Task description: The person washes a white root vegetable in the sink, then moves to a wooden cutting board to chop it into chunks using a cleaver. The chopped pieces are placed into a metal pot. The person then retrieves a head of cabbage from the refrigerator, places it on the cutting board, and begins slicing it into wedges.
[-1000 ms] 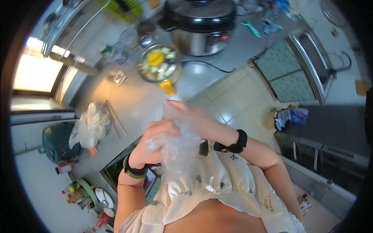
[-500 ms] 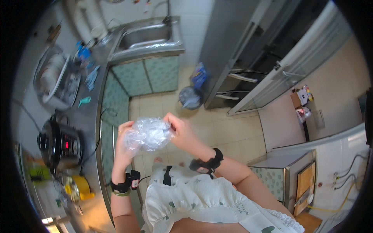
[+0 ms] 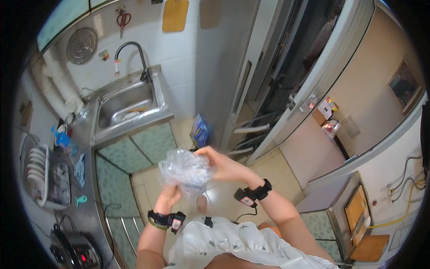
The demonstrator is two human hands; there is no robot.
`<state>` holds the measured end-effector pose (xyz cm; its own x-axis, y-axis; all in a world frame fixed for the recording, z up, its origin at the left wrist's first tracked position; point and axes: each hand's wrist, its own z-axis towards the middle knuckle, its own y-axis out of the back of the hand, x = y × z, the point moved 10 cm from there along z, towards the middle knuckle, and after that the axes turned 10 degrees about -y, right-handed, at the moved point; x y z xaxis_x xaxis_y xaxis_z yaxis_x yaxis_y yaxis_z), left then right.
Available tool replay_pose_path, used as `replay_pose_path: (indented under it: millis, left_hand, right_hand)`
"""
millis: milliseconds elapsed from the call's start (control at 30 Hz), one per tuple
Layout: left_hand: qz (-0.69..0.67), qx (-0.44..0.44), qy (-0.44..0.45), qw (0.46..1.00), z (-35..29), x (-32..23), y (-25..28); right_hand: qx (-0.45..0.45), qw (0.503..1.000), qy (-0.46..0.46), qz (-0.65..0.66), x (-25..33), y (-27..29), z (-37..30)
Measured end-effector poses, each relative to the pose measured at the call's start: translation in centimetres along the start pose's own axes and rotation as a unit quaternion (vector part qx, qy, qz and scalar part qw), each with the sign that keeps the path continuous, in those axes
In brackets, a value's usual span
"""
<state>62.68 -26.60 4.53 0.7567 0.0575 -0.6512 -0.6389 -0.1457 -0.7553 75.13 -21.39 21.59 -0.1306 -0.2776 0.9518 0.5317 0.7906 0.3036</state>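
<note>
Two hands, one crumpled clear plastic bag [image 3: 184,169] between them. Left hand [image 3: 169,196] closed on its 7 o'clock, right hand [image 3: 222,165] gripping 3. Sink [image 3: 134,124] at bag's 11.

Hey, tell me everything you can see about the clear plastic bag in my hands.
The clear plastic bag looks thin, glossy and colourless, bunched into a crumpled, rounded mass with many shiny creases. It is held up in front of you, above the tiled floor. Your left hand grips its lower edge, and your right hand holds its right side. I can't tell whether anything is inside.
</note>
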Motion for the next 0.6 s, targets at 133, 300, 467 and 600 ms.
replay_pose_path:
  millis: [133, 300, 467, 600]
  left_hand:
    - [-0.031, -0.036, 0.000, 0.999, 5.6, -0.1, 1.5]
    - [-0.015, -0.041, 0.009, 0.999, 10.1, -1.8, 2.1]
    - [-0.006, -0.070, 0.003, 0.998, 12.8, -0.7, 2.6]
    - [0.004, -0.040, -0.010, 0.999, 14.4, -1.0, -0.9]
  right_hand:
    - [-0.082, 0.969, 0.009, -0.232, 0.0, 10.0, 3.1]
    - [-0.276, 0.723, 0.015, -0.633, 0.3, 21.7, 6.7]
    - [-0.222, 0.516, 0.026, -0.827, -4.0, 24.1, 8.6]
    - [-0.166, 0.482, -0.051, -0.859, -6.4, 25.2, 10.5]
